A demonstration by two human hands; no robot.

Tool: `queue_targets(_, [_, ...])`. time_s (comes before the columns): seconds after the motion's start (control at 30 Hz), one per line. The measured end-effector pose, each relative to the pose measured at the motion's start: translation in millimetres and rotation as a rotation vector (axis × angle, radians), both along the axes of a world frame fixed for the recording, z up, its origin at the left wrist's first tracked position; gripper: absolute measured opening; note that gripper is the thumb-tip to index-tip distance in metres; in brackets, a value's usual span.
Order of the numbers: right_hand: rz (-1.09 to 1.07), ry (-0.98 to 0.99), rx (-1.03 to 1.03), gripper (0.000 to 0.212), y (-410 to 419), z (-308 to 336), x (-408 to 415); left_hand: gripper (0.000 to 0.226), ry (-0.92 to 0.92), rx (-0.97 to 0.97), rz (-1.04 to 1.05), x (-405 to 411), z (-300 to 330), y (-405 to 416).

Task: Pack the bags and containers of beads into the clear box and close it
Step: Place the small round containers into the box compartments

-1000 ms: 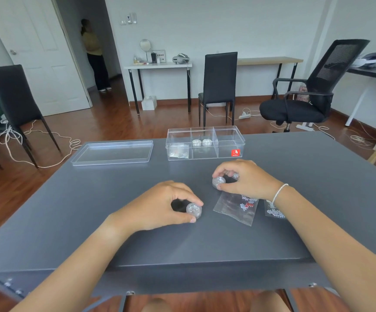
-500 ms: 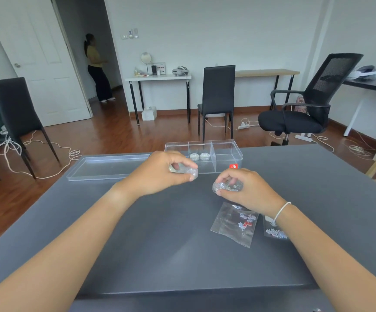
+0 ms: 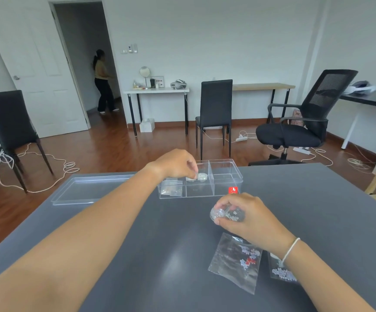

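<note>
The clear box [image 3: 225,176] stands open at the table's far side, with three compartments and a red sticker. A bead bag [image 3: 171,190] lies in its left compartment. My left hand [image 3: 178,164] hovers over the middle compartment, fingers pinched on a small round container [image 3: 201,176] beside another one there. Nearer me, my right hand [image 3: 248,215] is lifted off the table and grips a second round bead container [image 3: 217,213]. A bag of white and red beads [image 3: 234,264] lies flat below it. Another bead bag [image 3: 281,272] sits partly hidden under my right wrist.
The clear lid [image 3: 92,188] lies on the grey table [image 3: 137,255] left of the box. Beyond the table stand black chairs [image 3: 215,106], an office chair [image 3: 299,129] and side desks. Cables run over the wooden floor. A person [image 3: 102,82] stands in the far doorway.
My left hand carried its round container from the near table up and over the box's middle compartment. My right hand lifted its container slightly off the table. The view tilted upward.
</note>
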State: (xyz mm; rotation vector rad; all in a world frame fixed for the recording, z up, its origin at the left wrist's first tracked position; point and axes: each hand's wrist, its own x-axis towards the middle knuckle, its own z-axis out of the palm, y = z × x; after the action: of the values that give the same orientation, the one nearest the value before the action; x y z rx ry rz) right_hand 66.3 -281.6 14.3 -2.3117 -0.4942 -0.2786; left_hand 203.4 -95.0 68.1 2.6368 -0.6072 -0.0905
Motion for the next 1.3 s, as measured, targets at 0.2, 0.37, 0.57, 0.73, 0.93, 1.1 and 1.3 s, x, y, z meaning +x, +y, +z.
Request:
queue_targets(0.2, [-0.013, 0.004, -0.012, 0.011, -1.5, -1.5, 3.0, 0.011, 0.097, 0.175, -0.012, 13.6, -2.2, -9.8])
queue_targets(0.37, [-0.005, 0.001, -0.018, 0.014, -1.0, -1.5, 2.6, 0.013, 0.090, 0.232, -0.013, 17.7, -3.5, -13.5])
queue_targets(0.57, [-0.021, 0.010, -0.023, 0.014, -1.0, -0.5, 2.1, 0.015, 0.093, 0.238, -0.008, 17.0, -4.9, -12.9])
queue_targets(0.73, [-0.024, 0.022, -0.026, 0.016, -1.2, 0.8, 0.6, 0.015, 0.086, 0.229, 0.000, 15.6, -5.9, -12.2])
queue_targets(0.93, [-0.024, 0.031, -0.025, 0.013, -1.6, 0.6, 0.5, 0.016, 0.053, 0.221, 0.003, 12.8, -5.6, -11.1])
queue_targets(1.1, [-0.029, 0.032, -0.019, 0.017, -2.0, 0.7, -0.2, 0.008, 0.025, 0.212, 0.001, 10.1, -6.4, -10.4])
queue_targets(1.3, [-0.035, 0.030, -0.010, 0.015, -1.7, -0.9, 0.9, 0.010, -0.047, 0.027, -0.009, 6.9, -6.7, 2.7])
